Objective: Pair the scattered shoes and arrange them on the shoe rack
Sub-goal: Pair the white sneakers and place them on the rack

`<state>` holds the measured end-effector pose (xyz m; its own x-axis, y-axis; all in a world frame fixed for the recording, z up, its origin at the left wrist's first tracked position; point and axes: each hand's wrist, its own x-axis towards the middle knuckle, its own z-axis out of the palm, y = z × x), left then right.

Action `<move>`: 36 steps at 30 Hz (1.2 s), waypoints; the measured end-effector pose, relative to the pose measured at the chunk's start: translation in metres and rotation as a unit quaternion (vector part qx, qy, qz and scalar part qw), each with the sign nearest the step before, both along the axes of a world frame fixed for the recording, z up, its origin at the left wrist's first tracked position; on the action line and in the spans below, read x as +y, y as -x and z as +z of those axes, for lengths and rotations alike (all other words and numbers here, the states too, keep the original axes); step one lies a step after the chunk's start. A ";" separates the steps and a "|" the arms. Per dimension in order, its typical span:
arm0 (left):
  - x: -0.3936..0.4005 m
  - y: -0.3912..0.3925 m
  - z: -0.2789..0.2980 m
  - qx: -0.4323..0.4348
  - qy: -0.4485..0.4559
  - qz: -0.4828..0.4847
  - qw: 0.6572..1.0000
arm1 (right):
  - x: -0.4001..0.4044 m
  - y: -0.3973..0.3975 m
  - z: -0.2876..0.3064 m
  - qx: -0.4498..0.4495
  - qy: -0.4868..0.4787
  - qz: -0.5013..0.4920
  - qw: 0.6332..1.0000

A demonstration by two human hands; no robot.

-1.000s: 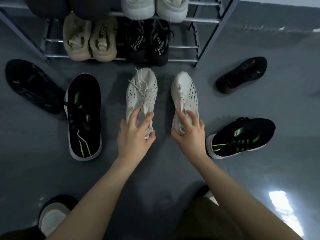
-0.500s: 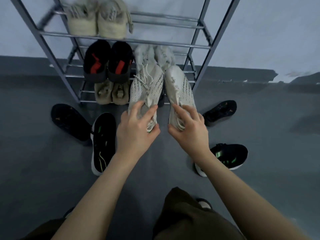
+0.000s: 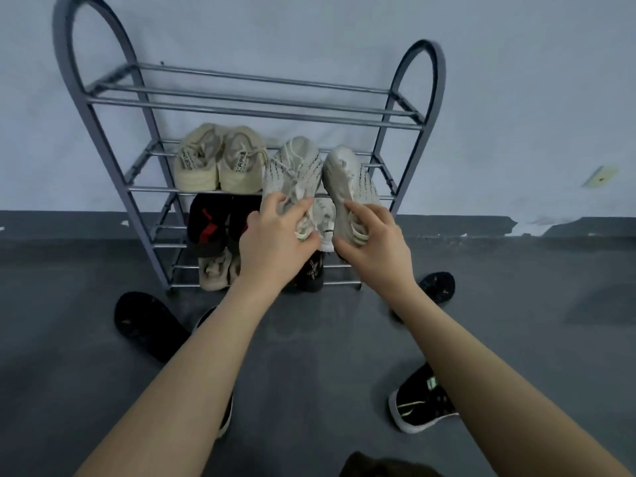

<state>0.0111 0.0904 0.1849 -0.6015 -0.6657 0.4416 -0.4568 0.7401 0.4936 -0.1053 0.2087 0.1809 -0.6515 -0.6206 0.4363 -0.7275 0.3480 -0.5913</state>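
Dim, bluish light (soft throughout), wide-angle bending at edges.

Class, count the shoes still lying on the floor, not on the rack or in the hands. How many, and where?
4, perhaps more hidden: a black slipper at left, a black shoe mostly behind the left forearm, a black slipper beyond the right wrist, and a black, green-striped sneaker at right.

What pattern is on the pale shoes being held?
Off-white knit with rows of small black dashes, clearest in the head view.
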 end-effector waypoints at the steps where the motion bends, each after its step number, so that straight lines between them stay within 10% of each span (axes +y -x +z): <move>1: -0.009 0.008 0.001 -0.002 -0.001 0.000 1.000 | -0.007 0.007 0.001 0.005 -0.002 0.002 1.000; 25: -0.138 0.146 -0.020 -0.066 -0.042 0.008 0.997 | -0.152 0.148 -0.021 -0.055 0.015 0.026 0.998; 36: -0.142 0.114 -0.026 -0.082 -0.018 -0.131 0.988 | -0.147 0.141 -0.039 -0.068 0.028 0.074 0.995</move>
<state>-0.1027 -0.0518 0.1593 -0.8163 -0.4918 0.3029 -0.3285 0.8267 0.4567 -0.2460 0.0619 0.1416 -0.6104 -0.6909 0.3875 -0.6804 0.2067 -0.7031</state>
